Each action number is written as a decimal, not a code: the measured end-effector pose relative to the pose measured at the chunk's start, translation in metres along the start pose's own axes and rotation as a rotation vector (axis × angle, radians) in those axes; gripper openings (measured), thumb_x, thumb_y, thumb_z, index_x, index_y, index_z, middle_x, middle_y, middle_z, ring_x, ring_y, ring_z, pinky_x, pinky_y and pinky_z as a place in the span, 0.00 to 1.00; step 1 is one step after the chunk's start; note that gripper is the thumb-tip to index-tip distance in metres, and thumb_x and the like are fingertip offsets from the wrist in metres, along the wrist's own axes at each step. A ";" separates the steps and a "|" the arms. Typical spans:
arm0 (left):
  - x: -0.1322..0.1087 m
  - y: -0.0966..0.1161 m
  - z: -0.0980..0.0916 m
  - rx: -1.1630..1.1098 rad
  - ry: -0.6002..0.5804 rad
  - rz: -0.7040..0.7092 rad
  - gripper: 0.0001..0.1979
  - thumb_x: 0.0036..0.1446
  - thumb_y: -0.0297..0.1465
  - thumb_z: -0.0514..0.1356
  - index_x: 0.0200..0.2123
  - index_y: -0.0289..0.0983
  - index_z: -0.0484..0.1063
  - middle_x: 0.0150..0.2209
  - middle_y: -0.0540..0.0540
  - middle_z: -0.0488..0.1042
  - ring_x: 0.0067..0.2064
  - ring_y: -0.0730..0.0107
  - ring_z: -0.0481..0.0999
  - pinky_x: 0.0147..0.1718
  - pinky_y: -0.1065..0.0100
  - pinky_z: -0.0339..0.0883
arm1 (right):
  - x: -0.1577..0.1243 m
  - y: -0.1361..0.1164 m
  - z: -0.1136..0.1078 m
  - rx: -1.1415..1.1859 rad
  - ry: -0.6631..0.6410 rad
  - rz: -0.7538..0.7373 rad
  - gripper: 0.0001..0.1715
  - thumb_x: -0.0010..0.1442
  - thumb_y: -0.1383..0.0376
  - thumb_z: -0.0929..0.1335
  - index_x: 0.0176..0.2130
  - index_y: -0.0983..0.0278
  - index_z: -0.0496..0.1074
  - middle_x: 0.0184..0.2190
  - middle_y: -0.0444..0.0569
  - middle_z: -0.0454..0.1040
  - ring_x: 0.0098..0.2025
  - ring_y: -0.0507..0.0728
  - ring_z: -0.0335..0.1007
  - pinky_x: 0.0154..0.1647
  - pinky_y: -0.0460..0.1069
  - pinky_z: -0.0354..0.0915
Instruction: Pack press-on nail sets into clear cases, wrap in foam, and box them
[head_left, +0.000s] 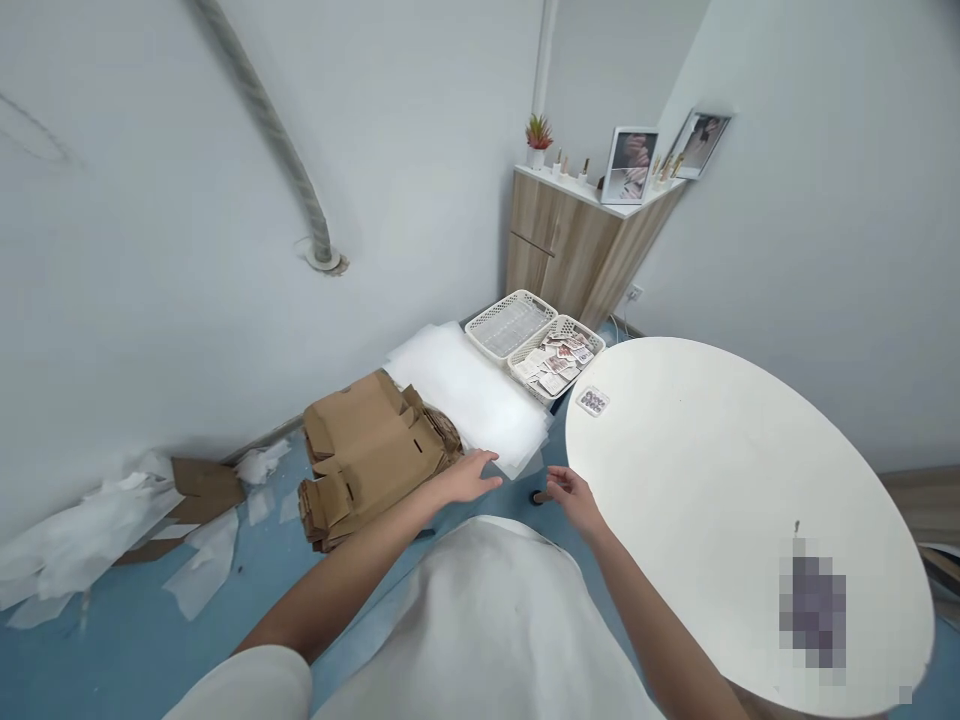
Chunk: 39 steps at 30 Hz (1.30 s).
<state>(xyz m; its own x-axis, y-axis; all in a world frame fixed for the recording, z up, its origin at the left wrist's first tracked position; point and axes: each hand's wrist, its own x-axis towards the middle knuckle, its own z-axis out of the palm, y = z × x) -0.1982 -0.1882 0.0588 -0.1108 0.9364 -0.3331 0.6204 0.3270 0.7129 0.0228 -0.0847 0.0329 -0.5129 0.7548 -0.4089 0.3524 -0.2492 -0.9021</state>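
Note:
My left hand [469,477] is in the air with fingers apart and nothing in it. It is just in front of the stack of white sheets [480,395] and beside the flattened brown cardboard boxes [390,430]. Over the left edge of the round white table [735,470], my right hand [574,500] hangs with loosely bent fingers, holding nothing that I can see. A small clear pack with dark oval pieces [592,401] lies on the table near that edge.
Two white baskets stand behind the sheets, one with clear trays [511,325], the other with printed cards [559,362]. A wooden cabinet [570,240] holds a picture frame [630,165] and a plant [538,135]. Scrap wrapping [90,530] litters the blue floor. A pixelated patch covers part of the table.

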 end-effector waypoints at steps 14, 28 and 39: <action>0.008 -0.015 -0.015 -0.202 0.035 0.010 0.28 0.47 0.44 0.57 0.49 0.36 0.64 0.51 0.38 0.65 0.52 0.56 0.66 0.47 0.63 0.60 | -0.013 -0.007 0.041 -0.130 -0.065 0.038 0.22 0.48 0.58 0.67 0.43 0.63 0.68 0.40 0.51 0.72 0.40 0.56 0.68 0.42 0.52 0.64; 0.076 -0.028 -0.057 -0.475 0.159 -0.347 0.37 0.46 0.48 0.57 0.56 0.38 0.55 0.60 0.39 0.53 0.59 0.54 0.55 0.52 0.63 0.53 | 0.104 -0.039 0.068 -0.192 -0.195 0.086 0.25 0.49 0.58 0.66 0.48 0.59 0.65 0.52 0.51 0.65 0.53 0.59 0.60 0.51 0.55 0.59; 0.163 -0.078 -0.052 -0.676 0.177 -0.716 0.38 0.49 0.49 0.54 0.58 0.35 0.50 0.61 0.39 0.48 0.61 0.55 0.50 0.53 0.62 0.53 | 0.218 -0.042 0.114 -0.452 -0.305 0.000 0.38 0.50 0.57 0.66 0.57 0.63 0.53 0.62 0.54 0.43 0.64 0.61 0.35 0.60 0.60 0.44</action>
<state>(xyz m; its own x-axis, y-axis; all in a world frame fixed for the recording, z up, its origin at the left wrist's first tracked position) -0.3054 -0.0543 -0.0192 -0.4339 0.4779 -0.7638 -0.2039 0.7737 0.5999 -0.1929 0.0208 -0.0338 -0.6932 0.5277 -0.4909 0.6192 0.0874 -0.7804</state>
